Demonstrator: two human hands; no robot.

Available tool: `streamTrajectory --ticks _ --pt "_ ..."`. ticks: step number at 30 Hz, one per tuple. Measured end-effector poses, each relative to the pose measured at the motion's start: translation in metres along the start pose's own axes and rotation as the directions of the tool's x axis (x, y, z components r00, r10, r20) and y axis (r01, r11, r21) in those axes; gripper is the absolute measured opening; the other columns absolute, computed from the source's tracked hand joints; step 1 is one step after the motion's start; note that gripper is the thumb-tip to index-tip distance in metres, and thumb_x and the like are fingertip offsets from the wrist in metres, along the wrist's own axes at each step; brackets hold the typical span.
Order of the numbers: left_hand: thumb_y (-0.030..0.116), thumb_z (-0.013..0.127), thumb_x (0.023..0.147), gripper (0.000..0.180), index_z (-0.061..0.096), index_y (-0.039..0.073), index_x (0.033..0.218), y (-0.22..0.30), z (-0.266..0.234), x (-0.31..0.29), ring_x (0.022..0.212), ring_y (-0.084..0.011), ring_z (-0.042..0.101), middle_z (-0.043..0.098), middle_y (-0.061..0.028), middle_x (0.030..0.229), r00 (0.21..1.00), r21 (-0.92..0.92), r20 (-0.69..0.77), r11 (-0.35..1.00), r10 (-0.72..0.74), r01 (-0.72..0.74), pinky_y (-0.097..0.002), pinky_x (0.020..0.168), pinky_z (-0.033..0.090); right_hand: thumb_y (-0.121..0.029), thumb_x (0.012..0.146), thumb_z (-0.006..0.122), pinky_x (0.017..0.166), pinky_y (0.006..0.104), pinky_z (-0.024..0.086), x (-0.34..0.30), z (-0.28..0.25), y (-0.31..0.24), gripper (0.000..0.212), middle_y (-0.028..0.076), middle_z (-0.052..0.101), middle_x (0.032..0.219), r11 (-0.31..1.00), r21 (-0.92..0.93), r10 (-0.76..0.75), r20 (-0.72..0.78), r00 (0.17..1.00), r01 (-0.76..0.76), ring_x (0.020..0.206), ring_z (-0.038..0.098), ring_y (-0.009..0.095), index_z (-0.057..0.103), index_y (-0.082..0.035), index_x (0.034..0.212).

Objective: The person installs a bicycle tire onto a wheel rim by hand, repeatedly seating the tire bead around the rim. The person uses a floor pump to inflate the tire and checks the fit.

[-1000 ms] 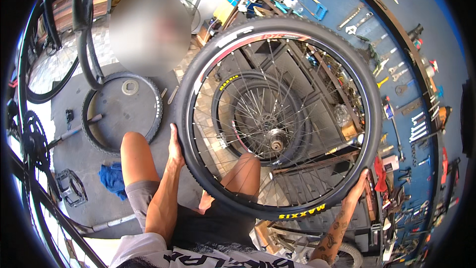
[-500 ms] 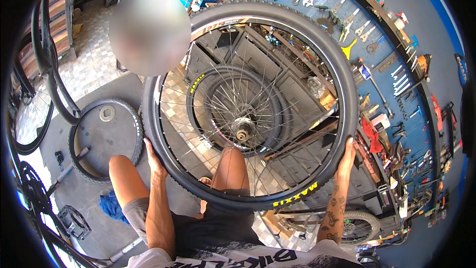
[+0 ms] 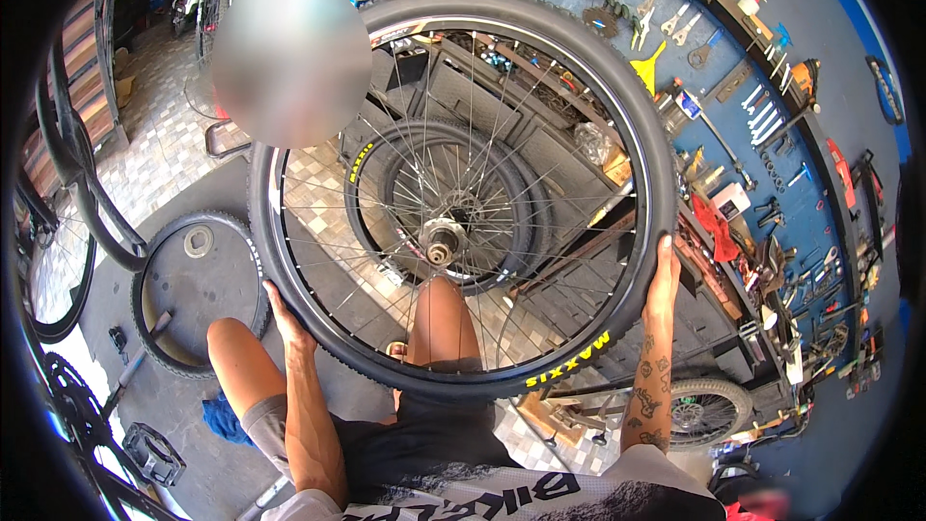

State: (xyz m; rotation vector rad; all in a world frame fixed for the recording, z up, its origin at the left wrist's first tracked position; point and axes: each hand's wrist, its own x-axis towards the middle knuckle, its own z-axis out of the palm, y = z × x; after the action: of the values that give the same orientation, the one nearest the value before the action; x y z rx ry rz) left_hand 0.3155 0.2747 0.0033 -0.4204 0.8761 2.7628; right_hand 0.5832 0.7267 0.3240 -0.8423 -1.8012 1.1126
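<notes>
A large bicycle wheel [image 3: 660, 154] with a black knobbly tyre and yellow lettering is held up before me, roughly facing me. Its hub [image 3: 439, 243] and thin spokes show in the middle. My left hand [image 3: 289, 323] presses against the tyre's lower left side, thumb upward. On the lower right side, my right hand [image 3: 661, 280] does likewise, fingers extended along the tyre. The wheel sits between both palms. Fingers behind the tyre are partly hidden.
Through the spokes, another black tyre [image 3: 359, 222] shows beyond my knee. A loose tyre [image 3: 154, 328] lies on the dark mat at left, near a bicycle frame [image 3: 82, 174]. To the right stand a cluttered workbench and a blue tool wall [image 3: 714, 125]. A blue cloth [image 3: 224, 417] lies beside my leg.
The wheel has shifted slightly left and up in view and turned a little counterclockwise. Both hands remain against the tyre. The surroundings have shifted as my view turned.
</notes>
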Motion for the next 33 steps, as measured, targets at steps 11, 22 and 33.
streamTrajectory --ticks 11,22,33 --pt "0.079 0.049 0.097 0.070 0.064 0.012 0.110 0.004 -0.002 -0.003 0.071 -0.0257 0.065 0.064 -0.0080 0.080 1.000 0.054 0.022 0.998 -0.014 0.013 -0.0406 0.064 0.055 -0.080 0.101 0.039 0.126 0.0403 0.026 -0.004 0.006 -0.011 0.104 0.015 0.035 0.168 0.993 0.075 -0.091 -0.017 0.996 0.092 0.152 0.037 0.028 0.027 0.001 0.166" --pt "0.082 0.052 0.094 0.080 0.063 0.006 0.118 0.001 -0.015 0.011 0.080 -0.0289 0.068 0.068 -0.0114 0.093 0.998 0.041 0.065 0.999 0.012 -0.015 -0.0439 0.071 0.059 -0.076 0.103 0.041 0.124 0.0400 0.028 -0.001 -0.001 -0.009 0.094 0.013 0.045 0.161 0.983 0.128 -0.136 0.037 0.990 0.130 0.147 0.044 0.027 0.037 -0.003 0.161" --pt "0.086 0.044 0.093 0.086 0.064 0.004 0.109 0.001 -0.012 0.011 0.078 -0.0320 0.068 0.068 -0.0168 0.089 1.000 0.083 0.028 0.997 -0.011 0.008 -0.0463 0.072 0.058 -0.070 0.107 0.037 0.124 0.0428 0.030 -0.007 0.007 -0.014 0.085 0.013 0.047 0.161 0.985 0.075 -0.150 -0.051 0.987 0.154 0.148 0.044 0.028 0.039 -0.004 0.161"
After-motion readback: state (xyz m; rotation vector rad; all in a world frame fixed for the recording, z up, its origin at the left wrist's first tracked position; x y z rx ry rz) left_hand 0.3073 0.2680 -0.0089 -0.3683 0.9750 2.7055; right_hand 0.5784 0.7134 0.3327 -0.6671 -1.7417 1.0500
